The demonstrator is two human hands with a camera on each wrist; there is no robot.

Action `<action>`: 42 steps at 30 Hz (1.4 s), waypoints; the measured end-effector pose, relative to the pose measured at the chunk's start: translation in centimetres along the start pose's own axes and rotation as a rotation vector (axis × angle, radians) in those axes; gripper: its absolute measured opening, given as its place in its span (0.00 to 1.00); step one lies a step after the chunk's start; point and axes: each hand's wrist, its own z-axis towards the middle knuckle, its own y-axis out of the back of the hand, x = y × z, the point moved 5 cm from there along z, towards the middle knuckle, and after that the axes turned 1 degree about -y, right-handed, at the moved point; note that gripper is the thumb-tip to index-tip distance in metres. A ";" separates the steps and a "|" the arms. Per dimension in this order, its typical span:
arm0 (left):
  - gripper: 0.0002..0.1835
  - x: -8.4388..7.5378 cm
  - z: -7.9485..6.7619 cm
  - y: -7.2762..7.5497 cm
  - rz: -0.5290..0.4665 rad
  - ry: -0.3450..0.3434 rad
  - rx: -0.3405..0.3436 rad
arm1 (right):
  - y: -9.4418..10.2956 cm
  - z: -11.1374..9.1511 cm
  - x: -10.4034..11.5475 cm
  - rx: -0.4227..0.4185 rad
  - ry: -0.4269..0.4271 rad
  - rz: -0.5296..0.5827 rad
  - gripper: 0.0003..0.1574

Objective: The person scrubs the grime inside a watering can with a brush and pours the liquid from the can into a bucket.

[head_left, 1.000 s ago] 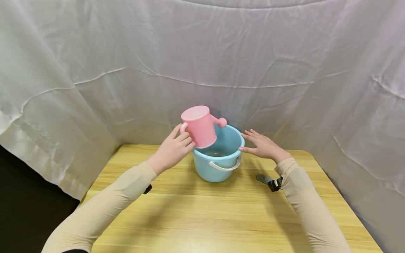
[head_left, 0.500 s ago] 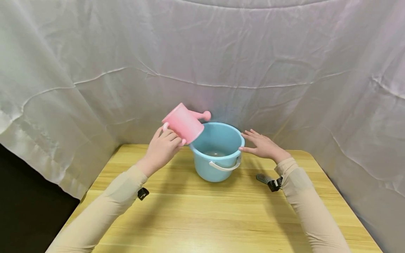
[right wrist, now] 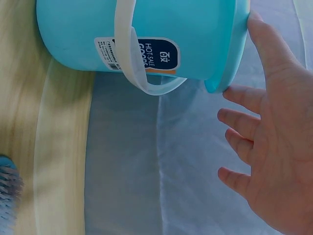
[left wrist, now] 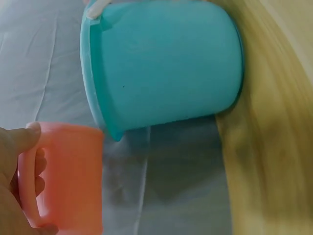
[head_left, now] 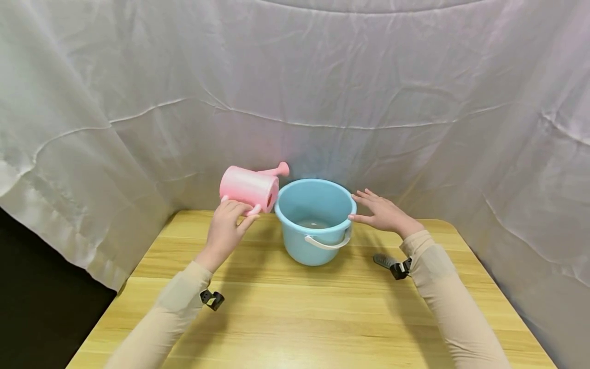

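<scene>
My left hand [head_left: 226,225] grips the handle [left wrist: 29,188] of a pink watering can [head_left: 246,187], fingers curled round it in the left wrist view. The can lies nearly on its side in the air, just left of a light blue bucket [head_left: 299,241]. Its mouth end faces right, and its spout [head_left: 272,170] reaches toward the back. At the bucket's right rim is my right hand [head_left: 384,212], fingers spread and fairly straight. Thumb and index fingertips meet the rim in the right wrist view. A white carrying handle [head_left: 328,246] hangs down the bucket's front.
A brush [right wrist: 9,196] with pale bristles lies on the wooden table [head_left: 295,318], partly behind my right wrist in the head view. Grey curtain cloth [head_left: 369,77] hangs behind the table and along its sides. The bucket stands upright near the back edge.
The watering can has moved left from over the bucket to beside it, turning from upside down to nearly sideways in my left hand. Bucket and right hand have stayed put.
</scene>
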 end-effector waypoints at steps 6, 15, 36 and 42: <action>0.09 1.0 -1.4 -0.2 -0.141 0.151 -0.068 | -0.1 0.0 -0.1 -0.003 0.002 0.000 0.51; 0.08 2.0 -3.4 -0.6 -0.229 0.304 -0.163 | -0.2 0.1 -0.1 0.000 0.002 -0.007 0.51; 0.09 3.4 -6.6 -0.2 -0.545 0.735 -0.295 | -0.2 0.1 -0.2 -0.001 -0.003 0.012 0.51; 0.11 2.1 -6.6 1.2 -0.566 0.798 -0.310 | -0.3 0.1 -0.2 0.000 -0.005 0.008 0.51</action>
